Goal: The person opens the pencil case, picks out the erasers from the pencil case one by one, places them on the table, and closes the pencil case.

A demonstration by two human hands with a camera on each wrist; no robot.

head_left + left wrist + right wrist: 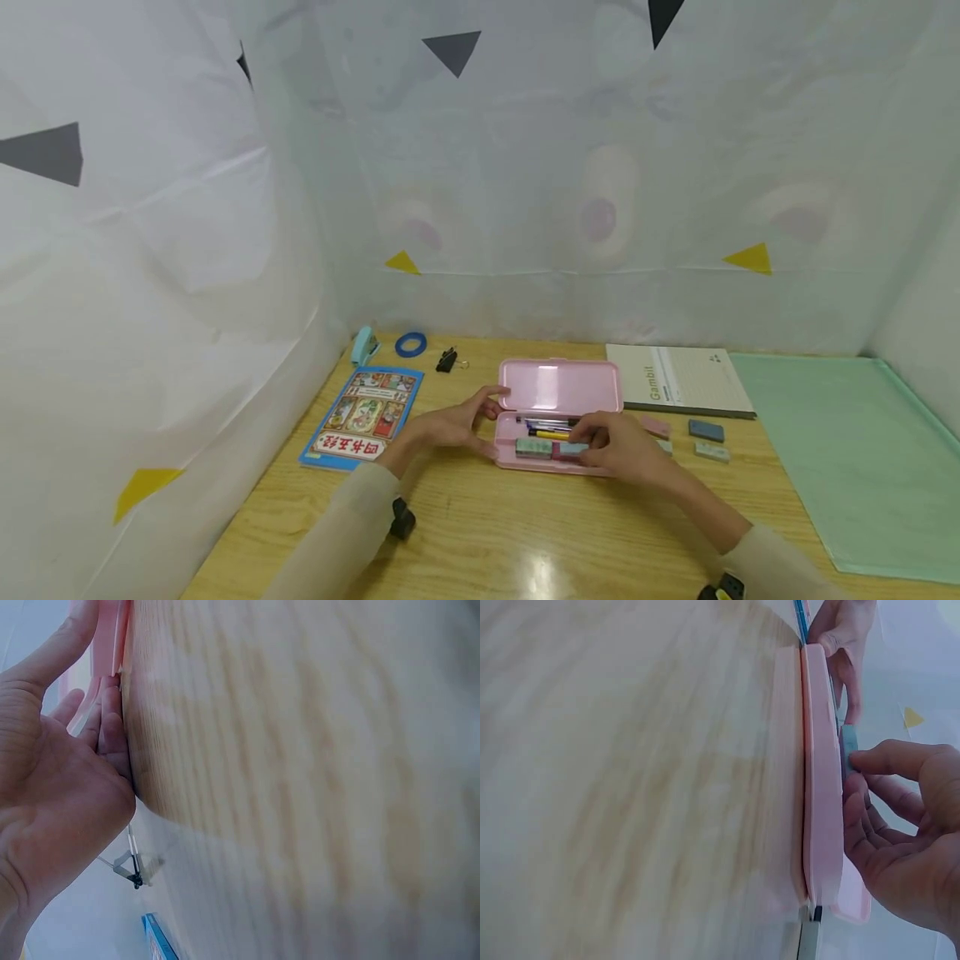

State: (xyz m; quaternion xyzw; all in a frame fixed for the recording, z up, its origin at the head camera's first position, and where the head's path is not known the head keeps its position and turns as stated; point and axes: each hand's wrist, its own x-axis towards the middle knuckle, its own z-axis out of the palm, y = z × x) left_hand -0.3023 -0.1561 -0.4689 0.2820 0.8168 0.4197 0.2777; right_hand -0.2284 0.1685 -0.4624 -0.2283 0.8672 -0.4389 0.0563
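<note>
An open pink pencil case (562, 385) lies on the wooden table (525, 533), its lid flat behind the tray. Pens (547, 427) lie in the tray, with a green eraser (534, 447) at the front. My left hand (450, 425) rests with straight fingers against the case's left end; the left wrist view shows the left hand (52, 772) beside the pink case edge (109, 637). My right hand (618, 446) is over the tray's right half. In the right wrist view the right hand (900, 825) pinches a blue eraser (849, 746) just above the case (821, 787).
Loose erasers, pink (655, 427), blue (707, 430) and green (711, 452), lie right of the case. A notebook (678, 379) and green mat (847, 450) sit further right. A picture book (363, 414), blue tape ring (410, 343), binder clip (447, 360) and teal stapler (364, 344) lie left. White sheeting walls the table.
</note>
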